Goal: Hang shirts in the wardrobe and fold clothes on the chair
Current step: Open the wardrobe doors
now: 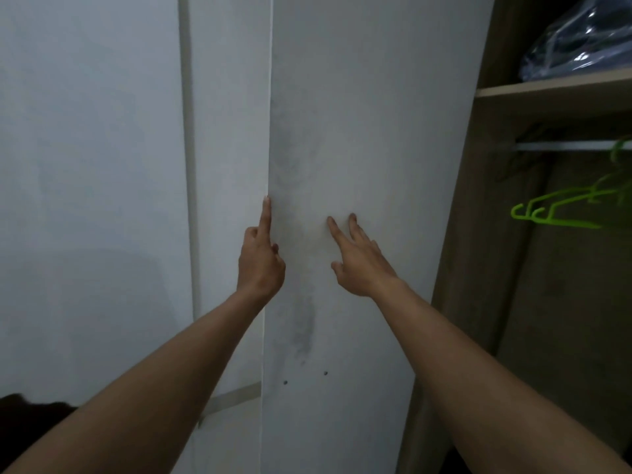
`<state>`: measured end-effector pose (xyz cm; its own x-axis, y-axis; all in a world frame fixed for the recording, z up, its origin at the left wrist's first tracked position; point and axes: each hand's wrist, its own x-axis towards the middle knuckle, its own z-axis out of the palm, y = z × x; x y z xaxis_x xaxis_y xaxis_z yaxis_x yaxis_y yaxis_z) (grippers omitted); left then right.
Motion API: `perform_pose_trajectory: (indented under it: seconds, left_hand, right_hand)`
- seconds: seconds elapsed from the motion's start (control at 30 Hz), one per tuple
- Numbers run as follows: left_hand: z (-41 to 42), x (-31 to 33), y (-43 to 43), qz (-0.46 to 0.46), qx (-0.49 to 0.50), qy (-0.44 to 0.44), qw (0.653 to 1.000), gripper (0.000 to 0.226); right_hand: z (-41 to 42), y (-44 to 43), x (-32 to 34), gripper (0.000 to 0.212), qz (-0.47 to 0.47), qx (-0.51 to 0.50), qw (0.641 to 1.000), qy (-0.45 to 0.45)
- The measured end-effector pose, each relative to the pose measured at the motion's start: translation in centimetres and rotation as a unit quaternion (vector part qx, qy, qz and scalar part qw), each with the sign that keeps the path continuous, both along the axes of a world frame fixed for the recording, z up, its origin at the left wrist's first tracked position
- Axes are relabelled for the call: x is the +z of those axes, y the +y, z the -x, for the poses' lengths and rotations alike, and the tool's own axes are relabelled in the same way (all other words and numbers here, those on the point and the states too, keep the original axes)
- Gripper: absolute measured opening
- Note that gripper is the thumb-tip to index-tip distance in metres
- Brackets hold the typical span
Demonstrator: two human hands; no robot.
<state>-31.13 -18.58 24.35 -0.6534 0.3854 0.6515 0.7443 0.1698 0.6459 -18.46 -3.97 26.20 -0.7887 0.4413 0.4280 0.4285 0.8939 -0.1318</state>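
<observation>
Left hand: your left hand is raised at the left edge of the white door, arm stretched out ahead of you, back of the hand toward you.
Left fingers: your index finger points straight up along the door's edge and touches it; the thumb lies against the door's face and the other fingers are curled. You cannot tell whether they grip the edge or only rest there.
Right hand: your right hand reaches to the face of the same door, just beside the left hand, wrist tilted to the left.
Right fingers: released and spread, with the tips touching the door's surface and holding nothing.
Wardrobe: the wardrobe stands at the right, its brown inside exposed.
Shelf: the upper shelf carries a clear plastic bag with something dark inside.
Rail: a pale rail runs under the shelf, and green hangers hang from it.
Door marks: a grey smudge runs down the door, with two small holes below it.
Hard to make out: the bag's contents are unclear, and the hangers are cut off at the right edge.
Corner: a dark shape at the lower left is too dim to name.
</observation>
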Motion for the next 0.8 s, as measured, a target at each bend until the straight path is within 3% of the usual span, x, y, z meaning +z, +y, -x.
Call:
perform_pose_trajectory:
  seconds: [0.37, 0.53, 0.67, 0.8]
  left_hand:
    - [0.7, 0.9, 0.7, 0.051, 0.019, 0.006, 0.999, 0.088]
    - [-1.0, 1.0, 1.6, 0.064, 0.114, 0.194, 0.972, 0.088]
    - [-3.2, 0.6, 3.2, 0.056, 0.060, 0.290, 0.953, 0.086]
    - [-6.3, 0.1, 5.6, 0.065, -0.077, 0.263, 0.959, 0.068]
  right_hand:
    - [1.4, 0.2, 0.5, 0.085, 0.008, -0.022, 1.000, -0.018]
    - [-0.7, -0.1, 0.8, 0.080, 0.009, -0.049, 0.999, -0.021]
    - [-4.8, -0.2, 0.7, 0.073, 0.005, -0.100, 0.995, -0.023]
    - [-10.2, -0.3, 0.7, 0.069, -0.001, -0.162, 0.987, -0.018]
